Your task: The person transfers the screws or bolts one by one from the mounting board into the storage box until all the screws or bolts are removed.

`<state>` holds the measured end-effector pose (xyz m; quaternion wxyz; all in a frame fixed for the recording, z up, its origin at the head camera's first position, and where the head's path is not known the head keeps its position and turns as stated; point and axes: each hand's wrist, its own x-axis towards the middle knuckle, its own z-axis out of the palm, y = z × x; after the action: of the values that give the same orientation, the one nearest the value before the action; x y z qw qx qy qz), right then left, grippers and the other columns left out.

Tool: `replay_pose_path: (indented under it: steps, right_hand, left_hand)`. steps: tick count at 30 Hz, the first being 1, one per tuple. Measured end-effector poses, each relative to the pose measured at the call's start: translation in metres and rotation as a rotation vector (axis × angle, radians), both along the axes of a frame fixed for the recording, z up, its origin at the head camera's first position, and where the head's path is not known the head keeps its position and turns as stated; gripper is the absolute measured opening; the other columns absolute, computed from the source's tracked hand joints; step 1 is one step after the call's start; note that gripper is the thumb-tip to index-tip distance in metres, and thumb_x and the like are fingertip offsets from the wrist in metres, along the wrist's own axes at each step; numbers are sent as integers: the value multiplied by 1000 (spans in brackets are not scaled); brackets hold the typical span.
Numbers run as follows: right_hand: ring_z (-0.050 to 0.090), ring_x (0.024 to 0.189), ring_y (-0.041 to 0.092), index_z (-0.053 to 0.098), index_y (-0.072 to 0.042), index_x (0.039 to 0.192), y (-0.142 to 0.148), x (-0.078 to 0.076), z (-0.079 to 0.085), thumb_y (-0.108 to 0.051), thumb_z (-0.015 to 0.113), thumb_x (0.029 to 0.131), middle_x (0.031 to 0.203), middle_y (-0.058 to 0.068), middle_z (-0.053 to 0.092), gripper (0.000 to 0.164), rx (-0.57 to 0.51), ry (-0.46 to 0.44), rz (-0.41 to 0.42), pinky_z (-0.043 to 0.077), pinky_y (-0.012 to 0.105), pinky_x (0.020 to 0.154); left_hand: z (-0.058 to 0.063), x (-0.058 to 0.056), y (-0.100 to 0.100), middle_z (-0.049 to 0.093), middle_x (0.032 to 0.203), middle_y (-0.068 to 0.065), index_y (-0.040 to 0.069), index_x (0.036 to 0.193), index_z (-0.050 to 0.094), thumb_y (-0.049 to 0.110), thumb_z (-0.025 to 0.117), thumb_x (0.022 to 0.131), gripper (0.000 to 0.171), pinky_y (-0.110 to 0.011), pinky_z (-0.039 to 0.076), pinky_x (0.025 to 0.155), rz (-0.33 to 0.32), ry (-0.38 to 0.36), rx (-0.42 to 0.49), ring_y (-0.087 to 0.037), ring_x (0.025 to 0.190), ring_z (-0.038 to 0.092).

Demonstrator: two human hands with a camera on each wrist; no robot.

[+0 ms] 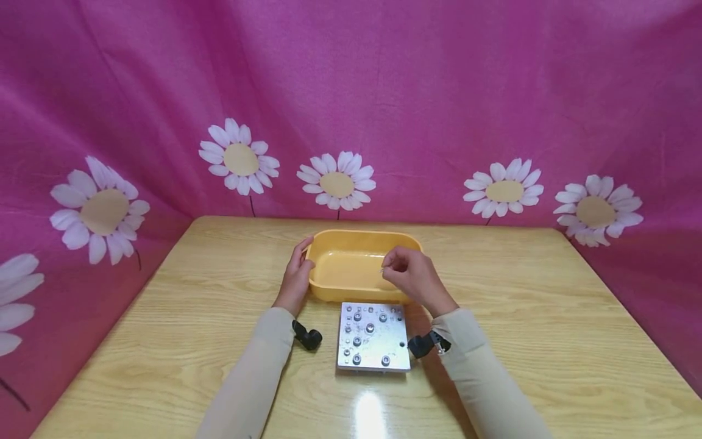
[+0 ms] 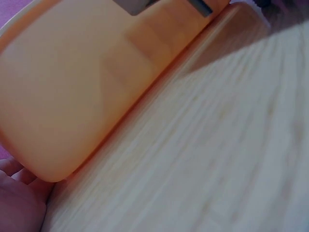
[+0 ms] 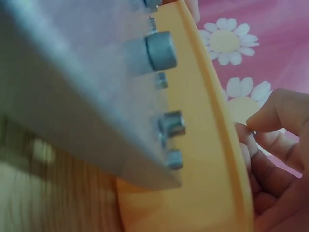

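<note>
I can see the person's left arm (image 1: pixel 247 375) and right arm (image 1: pixel 490 381) both stretched forward, pale sleeves ending at the wrists, behind the fingers. The left hand (image 1: pixel 296 277) points ahead, its thumb bent inward, just to the right of the other fingers. Well apart from those fingertips, the right hand (image 1: pixel 415 279) angles leftward, thumb and index finger meeting in a pinch, the other fingers curled toward the palm just beside it.

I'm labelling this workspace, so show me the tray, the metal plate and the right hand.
Tray (image 1: pixel 345 269): head view, on its inside floor.
Metal plate (image 1: pixel 379 342): head view, on its bare top.
Right hand (image 1: pixel 412 274): head view, middle of the hand.
</note>
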<state>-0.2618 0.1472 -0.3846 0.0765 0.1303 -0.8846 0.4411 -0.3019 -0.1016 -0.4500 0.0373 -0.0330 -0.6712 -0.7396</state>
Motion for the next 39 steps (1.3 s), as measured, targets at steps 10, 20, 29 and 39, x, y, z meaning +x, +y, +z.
replay_pose_path:
  steps: [10, 20, 29, 39]
  right_hand:
    - [55, 76, 21, 67, -12, 92, 2, -3, -6, -13, 69, 86, 83, 4, 64, 6, -17, -41, 12, 48, 32, 67]
    - [62, 82, 17, 73, -11, 100, 4, -3, -8, -16, 69, 87, 94, 1, 70, 14, 17, -73, 54, 52, 30, 73]
    - [65, 94, 18, 70, -7, 113, 7, -2, -6, -15, 65, 91, 105, 3, 70, 24, 29, -107, 121, 54, 33, 82]
    - [65, 97, 22, 67, -4, 117, 14, 1, 3, -13, 65, 91, 108, 7, 69, 28, 37, -103, 187, 54, 36, 84]
  left_hand:
    - [12, 8, -2, 35, 151, -13, 16, 149, 34, 2, 37, 91, 59, -42, 42, 99, -34, -28, 30, -29, 128, 43]
    - [1, 1, 2, 38, 148, -10, 20, 147, 38, 3, 38, 90, 59, -42, 42, 99, -4, -13, 17, -26, 127, 44]
    - [5, 2, -1, 35, 150, -15, 16, 148, 35, -1, 37, 91, 60, -45, 40, 101, -40, -59, 54, -32, 129, 42]
    - [1, 1, -2, 38, 148, -13, 22, 147, 38, 3, 37, 93, 57, -42, 44, 97, -14, -37, 21, -29, 124, 46]
